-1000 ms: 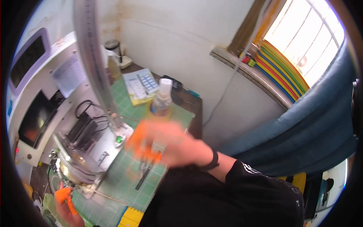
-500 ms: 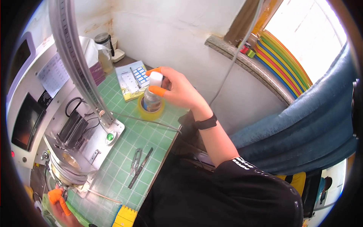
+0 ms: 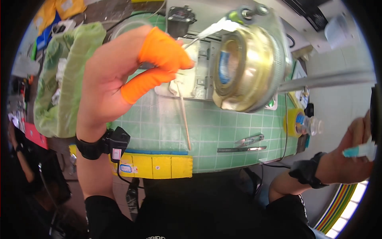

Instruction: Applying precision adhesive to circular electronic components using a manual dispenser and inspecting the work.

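Note:
My left hand [image 3: 115,75], with orange finger cots on thumb and forefinger, is raised over the mat, fingertips pinched together. A thin pale thing points out past them, too blurred to name. Beside it is the brass-coloured ring of a lamp or lens head [image 3: 274,59]. At the far right my right hand [image 3: 354,133], partly cut off by the picture's edge, is closed around a small white cap [image 3: 367,150] with a teal tip. Left of that hand, a clear bottle [image 3: 312,124] without a cap stands in a yellow tape roll [image 3: 291,121].
On the green mat [image 3: 159,127] lie a thin wooden stick [image 3: 184,119], a silver tool [image 3: 251,140] and a dark slim tool [image 3: 240,149]. A yellow folded strip [image 3: 159,166] lies along the front edge. To the left stands a bin lined with a green bag [image 3: 73,87].
My view has swung left toward the machine. My right hand has come away from the bottle, and the white cap is off it. My left hand shows larger, still pinched.

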The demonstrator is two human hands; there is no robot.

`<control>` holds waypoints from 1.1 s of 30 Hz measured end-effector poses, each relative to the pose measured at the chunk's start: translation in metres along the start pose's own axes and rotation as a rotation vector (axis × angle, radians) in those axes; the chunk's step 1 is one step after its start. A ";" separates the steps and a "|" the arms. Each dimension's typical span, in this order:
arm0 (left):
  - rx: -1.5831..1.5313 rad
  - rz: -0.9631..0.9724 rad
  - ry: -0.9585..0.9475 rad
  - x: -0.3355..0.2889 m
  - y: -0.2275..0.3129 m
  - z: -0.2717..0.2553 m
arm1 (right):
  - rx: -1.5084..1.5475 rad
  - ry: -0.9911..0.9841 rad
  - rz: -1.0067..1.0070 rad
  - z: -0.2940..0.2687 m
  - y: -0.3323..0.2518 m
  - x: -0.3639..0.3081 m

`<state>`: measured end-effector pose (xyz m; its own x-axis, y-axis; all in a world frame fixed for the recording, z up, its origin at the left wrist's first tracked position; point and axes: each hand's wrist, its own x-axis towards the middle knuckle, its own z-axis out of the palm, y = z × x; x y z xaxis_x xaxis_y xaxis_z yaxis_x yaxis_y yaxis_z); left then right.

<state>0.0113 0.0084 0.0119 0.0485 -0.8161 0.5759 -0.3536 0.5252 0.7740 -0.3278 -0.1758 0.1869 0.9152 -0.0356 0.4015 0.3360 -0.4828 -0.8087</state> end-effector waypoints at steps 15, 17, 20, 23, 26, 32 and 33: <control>0.154 0.067 0.024 0.005 0.000 0.006 | -0.151 0.445 0.223 0.133 0.093 0.105; 0.154 0.078 0.024 0.007 0.000 0.006 | -0.173 0.536 0.246 0.123 0.090 0.091; 0.148 0.080 0.013 0.009 -0.007 0.009 | -0.211 0.676 0.270 0.126 0.090 0.081; -0.046 0.191 0.098 0.006 -0.018 0.011 | -0.226 0.768 0.281 0.116 0.088 0.065; 0.131 0.050 0.026 0.007 0.001 0.007 | -0.293 0.783 0.258 0.117 0.094 0.065; 0.099 0.141 0.066 0.004 -0.008 0.008 | -0.398 0.812 0.210 0.122 0.099 0.071; 0.104 0.130 0.058 0.005 -0.007 0.008 | -0.380 0.824 0.214 0.123 0.099 0.073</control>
<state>0.0070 -0.0011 0.0069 0.0490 -0.7259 0.6860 -0.4553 0.5951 0.6622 -0.2003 -0.1184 0.0831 0.4537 -0.6962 0.5563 -0.0496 -0.6430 -0.7643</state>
